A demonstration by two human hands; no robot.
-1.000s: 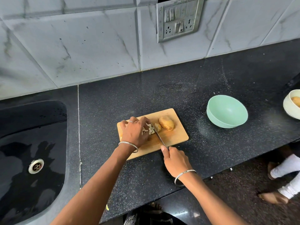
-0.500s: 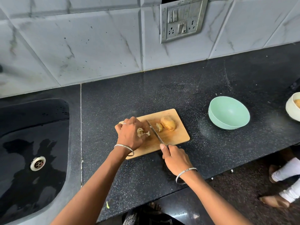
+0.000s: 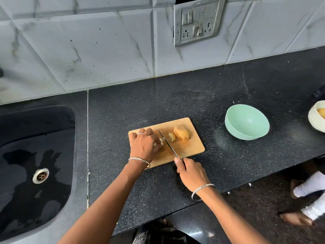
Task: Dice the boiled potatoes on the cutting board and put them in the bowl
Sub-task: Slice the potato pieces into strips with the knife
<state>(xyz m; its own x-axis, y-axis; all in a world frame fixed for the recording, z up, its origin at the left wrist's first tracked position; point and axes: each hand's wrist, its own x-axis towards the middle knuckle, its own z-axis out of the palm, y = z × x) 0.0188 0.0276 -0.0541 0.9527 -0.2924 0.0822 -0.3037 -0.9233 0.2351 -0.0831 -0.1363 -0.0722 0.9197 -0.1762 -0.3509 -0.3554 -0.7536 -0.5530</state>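
Your left hand (image 3: 146,147) lay curled over the pale diced potato pieces (image 3: 161,140) at the left end of the rectangular wooden cutting board (image 3: 191,147), fingers cupping them in a heap. Your right hand (image 3: 191,175) gripped the handle of the steel-bladed knife (image 3: 167,144), its blade slanting across the board just beside those pieces (whether the edge touched the wood could not be told). A small cut chunk (image 3: 172,137) sat just beside the whole yellow boiled potato (image 3: 181,132) further right. The round mint-green bowl (image 3: 246,124) stood well apart on the black speckled countertop (image 3: 123,111).

Black speckled counter (image 3: 175,103), black sink (image 3: 31,138), marbled white tiles (image 3: 88,50), metal switch plate (image 3: 197,22).
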